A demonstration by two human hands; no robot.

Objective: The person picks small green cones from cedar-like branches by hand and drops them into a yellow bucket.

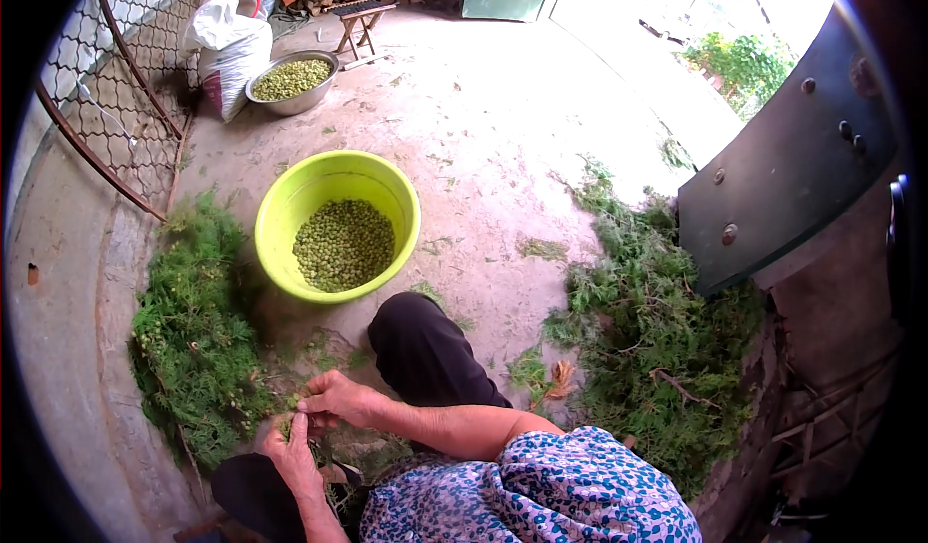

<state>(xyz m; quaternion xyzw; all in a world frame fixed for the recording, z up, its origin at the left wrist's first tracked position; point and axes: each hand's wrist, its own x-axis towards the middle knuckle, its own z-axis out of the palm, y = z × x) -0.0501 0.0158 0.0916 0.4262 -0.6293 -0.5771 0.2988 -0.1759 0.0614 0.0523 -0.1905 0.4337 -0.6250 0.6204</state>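
Observation:
My left hand (pixel 293 463) is closed around a small green evergreen sprig (pixel 286 427), low in the head view above my left knee. Fingers of my right hand (pixel 343 398) meet the left hand's at the sprig, pinched together; any small cone between them is too small to make out. Beside my hands on the left lies a heap of cut evergreen branches (pixel 198 326) dotted with small round green cones. Beyond my knees stands a yellow-green plastic tub (pixel 399 190), its bottom covered with loose green cones (pixel 345 243).
On the right, another branch heap (pixel 648 340) lies below a dark metal door panel (pixel 773 185). Further back are a metal basin (pixel 295 103) of green cones, a white sack (pixel 232 55) and a folding stool (pixel 361 31). Wire mesh (pixel 126 79) stands along the left wall.

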